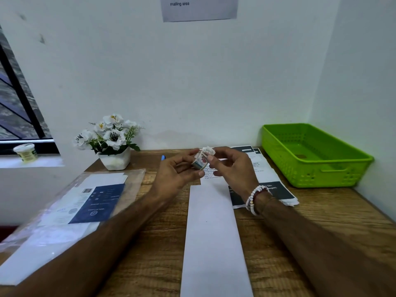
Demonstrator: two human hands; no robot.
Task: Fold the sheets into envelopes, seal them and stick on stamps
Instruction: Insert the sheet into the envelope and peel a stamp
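One folded white sheet (214,232) lies lengthwise down the middle of the desk (300,221), running from the front edge towards the hands. It bears no stamp that I can see, and whether it is sealed cannot be told.

Above its far end, the left hand (177,170) cradles a small stamp roll (199,162) between thumb and curled fingers. The right hand (231,168) pinches the loose end (208,150) of the strip, which sticks up from the roll.

The step in hand looks like freeing a stamp, so folding seems done for this piece and stamping is not.

A stack of printed sheets (265,192) sits towards the back right, just beside the green basket (321,177) in the back right corner, so more folding likely remains. A plastic sleeve of papers (75,202) lies along the left edge.
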